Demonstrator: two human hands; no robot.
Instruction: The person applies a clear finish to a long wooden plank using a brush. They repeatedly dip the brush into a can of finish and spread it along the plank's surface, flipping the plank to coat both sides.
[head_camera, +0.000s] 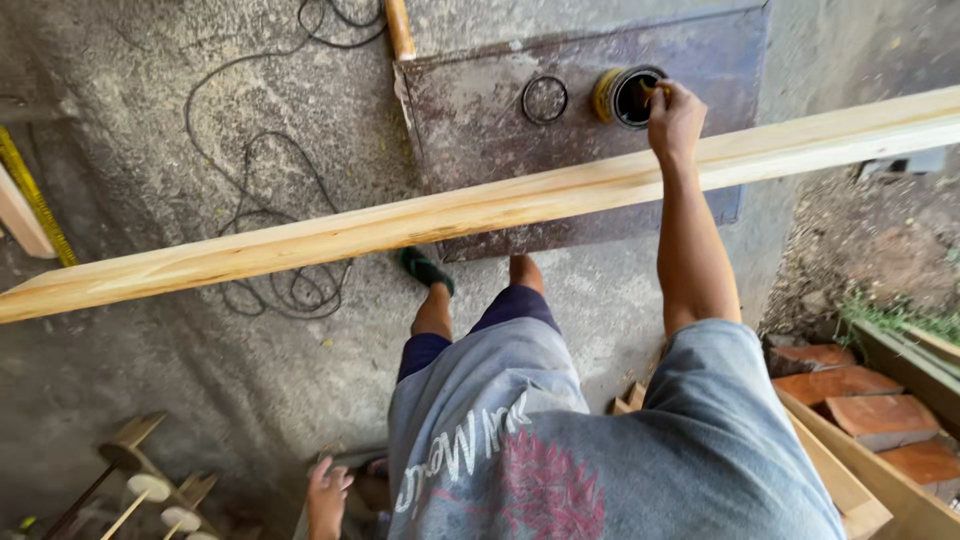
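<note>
Upper right of the frame: right hand (675, 118) reaching past a long pale wooden plank (480, 212) to a small open can (628, 96) with a yellowish rim, fingers curled and pressed together at the can's near edge, apparently pinching something thin there, too small to make out. Can standing on a rusty metal sheet (470, 130) laid flat on the concrete floor (150, 120), a dark ring (545, 99) lying just beside it to the left; sheet likely serving to keep the can off the rough floor. Plank running across the whole frame from lower left to upper right, above the floor and over the sheet, supports out of view, forearm crossing in front of it. Lower left-centre: left hand (326, 497) low beside the grey shirt, fingers loosely bent, resting on something dark, grip not clear. Black cable (262, 190) looped on the floor at upper left, a wooden handle (400, 28) at top centre, stacked reddish bricks (850, 400) at lower right, a green sandal (425, 268) beneath the plank
</note>
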